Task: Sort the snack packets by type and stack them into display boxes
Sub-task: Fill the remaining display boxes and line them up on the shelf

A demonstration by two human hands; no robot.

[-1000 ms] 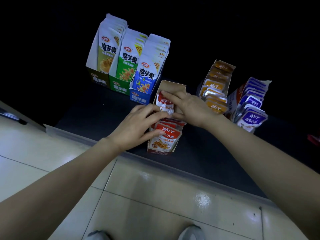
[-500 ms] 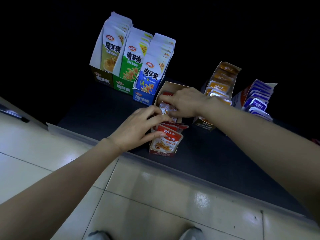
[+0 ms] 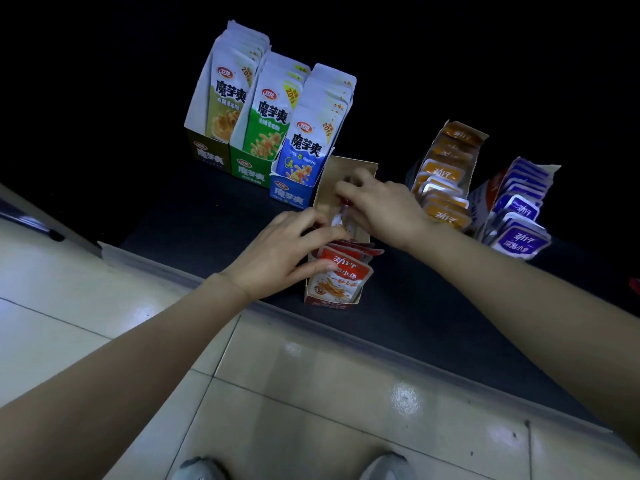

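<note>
I see my left hand [image 3: 284, 251] curled over the front row of red foil snack packets [image 3: 341, 275], thumb lying along the top edge of the foremost one and fingers hooked over the tops behind it. These stand upright in the front end of a narrow brown cardboard display box [image 3: 349, 168] on the dark shelf surface [image 3: 207, 216]. My right hand [image 3: 384, 209] reaches in from the right, its fingers bent and pinching a single red-and-white packet [image 3: 337, 220] inside the same box, just behind the row. I cannot tell whether that packet touches the box floor.

Behind and to the left stand three tall boxes side by side: olive [image 3: 207, 157], green [image 3: 247, 168] and blue [image 3: 289, 195], each filled with white pouches. To the right are a box of orange packets [image 3: 446, 181] and, beside it, a box of purple packets [image 3: 519, 216]. Pale floor tiles [image 3: 311, 393] lie below.
</note>
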